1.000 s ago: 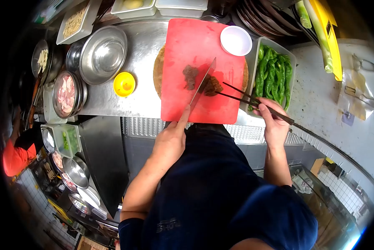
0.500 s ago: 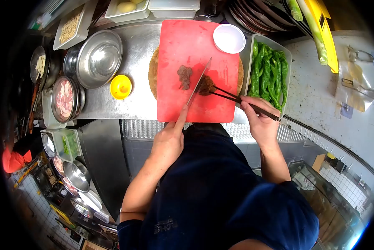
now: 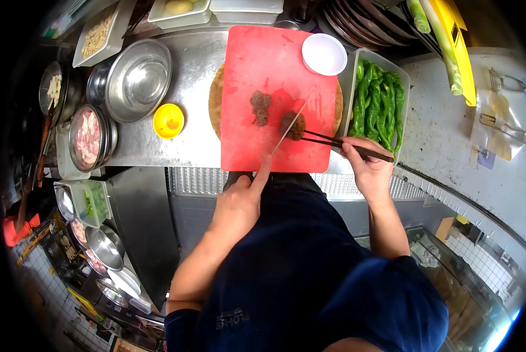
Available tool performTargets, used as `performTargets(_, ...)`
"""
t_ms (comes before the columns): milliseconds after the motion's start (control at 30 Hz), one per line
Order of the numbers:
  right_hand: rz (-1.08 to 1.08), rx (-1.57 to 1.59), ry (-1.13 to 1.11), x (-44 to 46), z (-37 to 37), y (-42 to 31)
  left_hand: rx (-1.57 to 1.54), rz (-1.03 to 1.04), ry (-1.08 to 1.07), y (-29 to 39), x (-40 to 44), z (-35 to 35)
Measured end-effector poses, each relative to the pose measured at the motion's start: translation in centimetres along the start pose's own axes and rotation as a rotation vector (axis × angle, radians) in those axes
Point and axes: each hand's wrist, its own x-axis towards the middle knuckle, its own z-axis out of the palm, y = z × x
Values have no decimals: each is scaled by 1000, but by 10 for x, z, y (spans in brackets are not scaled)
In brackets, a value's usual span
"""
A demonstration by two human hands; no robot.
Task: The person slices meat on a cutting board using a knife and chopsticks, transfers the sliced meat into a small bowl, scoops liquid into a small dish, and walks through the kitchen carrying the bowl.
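My left hand (image 3: 239, 202) is closed round the handle of a knife (image 3: 288, 128), its index finger stretched along the back. The thin blade crosses a brown piece of cooked meat (image 3: 296, 125) on the red cutting board (image 3: 254, 64). Black chopsticks (image 3: 365, 152) are gripped in my right hand (image 3: 371, 173), their tips against the meat's right side. Left of the blade lies a small heap of dark meat slices (image 3: 260, 108). A white round bowl (image 3: 324, 54) sits at the board's far right corner.
Right of the board is a tub of green peppers (image 3: 379, 105). To the left stand a yellow cup (image 3: 168, 121), a large steel bowl (image 3: 138, 81) and a bowl of raw meat (image 3: 88, 138). Stacked plates (image 3: 371, 26) are at the back.
The knife has shifted slightly right, its blade tilting further right over the meat. My left hand has followed it. The meat and the chopstick tips have moved slightly right.
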Motion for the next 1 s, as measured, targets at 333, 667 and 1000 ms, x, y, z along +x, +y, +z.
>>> performTargets(333, 30, 245, 121, -2, -12, -23, 18, 4, 23, -2, 0, 4)
performTargets(667, 46, 189, 136, -2, 10, 11, 116, 15, -41, 4, -11, -5)
performTargets(1000, 70, 156, 140, 16, 17, -1, 42, -56, -100, 12, 3, -15)
